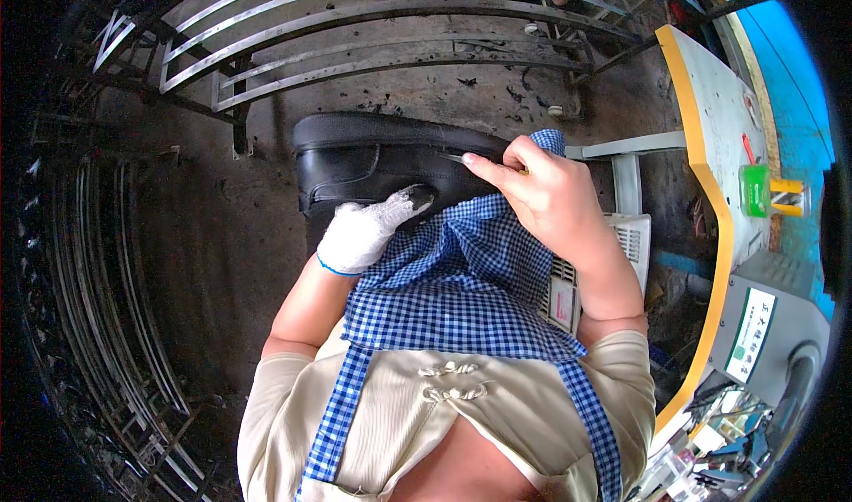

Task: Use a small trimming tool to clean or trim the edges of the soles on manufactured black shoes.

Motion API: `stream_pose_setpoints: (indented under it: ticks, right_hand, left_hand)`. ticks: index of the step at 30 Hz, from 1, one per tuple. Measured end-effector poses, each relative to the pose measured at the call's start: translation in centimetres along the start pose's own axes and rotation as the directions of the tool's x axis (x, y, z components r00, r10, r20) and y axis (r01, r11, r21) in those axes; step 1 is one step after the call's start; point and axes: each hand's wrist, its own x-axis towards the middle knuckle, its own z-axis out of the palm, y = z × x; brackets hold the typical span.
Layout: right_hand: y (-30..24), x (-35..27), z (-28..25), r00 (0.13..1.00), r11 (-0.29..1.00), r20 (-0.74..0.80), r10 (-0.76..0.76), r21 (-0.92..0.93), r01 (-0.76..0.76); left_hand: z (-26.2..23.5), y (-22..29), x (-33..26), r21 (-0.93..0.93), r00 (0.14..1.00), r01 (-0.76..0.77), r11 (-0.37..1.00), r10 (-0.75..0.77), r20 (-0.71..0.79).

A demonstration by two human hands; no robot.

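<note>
A black leather shoe (373, 151) lies on its side across my lap, over a blue-and-white checked apron (453, 289). My left hand (364, 227), in a white knitted glove, presses against the shoe's upper near its opening and steadies it. My right hand (541, 187) is bare and pinches a thin metal tool (454, 158), whose tip touches the shoe's edge near the sole. Most of the tool is hidden inside the fist.
Curved metal bar frames (355, 31) lie on the dirty concrete floor ahead and at the left. A workbench with a yellow edge (710, 182) stands at the right, with a green box on it. A white plastic crate (626, 236) sits under my right arm.
</note>
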Motion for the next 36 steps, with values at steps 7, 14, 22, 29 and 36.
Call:
stream_pose_setpoints:
  ticks: [7, 14, 22, 29, 36]
  right_hand:
    - [0.1, 0.1, 1.3, 0.999, 0.999, 0.000, 0.041, 0.035, -0.041]
    - [0.0, 0.1, 2.1, 0.991, 0.997, -0.117, 0.066, -0.022, -0.069]
    - [0.4, 0.2, 2.0, 0.995, 0.996, -0.091, 0.031, 0.083, -0.024]
    - [0.4, 0.2, 2.3, 0.991, 0.996, -0.123, 0.045, 0.082, -0.035]
    - [-0.1, 0.1, 2.7, 0.987, 0.992, -0.117, 0.114, 0.060, -0.108]
  left_hand:
    - [0.4, -1.6, 0.3, 0.034, 1.000, -0.023, 0.999, 0.023, -0.003]
    - [0.5, -2.4, 0.5, -0.306, 0.997, 0.057, 0.950, -0.070, -0.031]
    - [0.8, -1.5, 0.9, -0.471, 0.989, 0.122, 0.873, -0.146, -0.013]
    - [1.2, -0.1, 1.1, -0.604, 0.978, 0.172, 0.778, -0.207, 0.011]
    - [0.7, 0.5, 1.0, -0.591, 0.942, 0.299, 0.749, -0.329, 0.059]
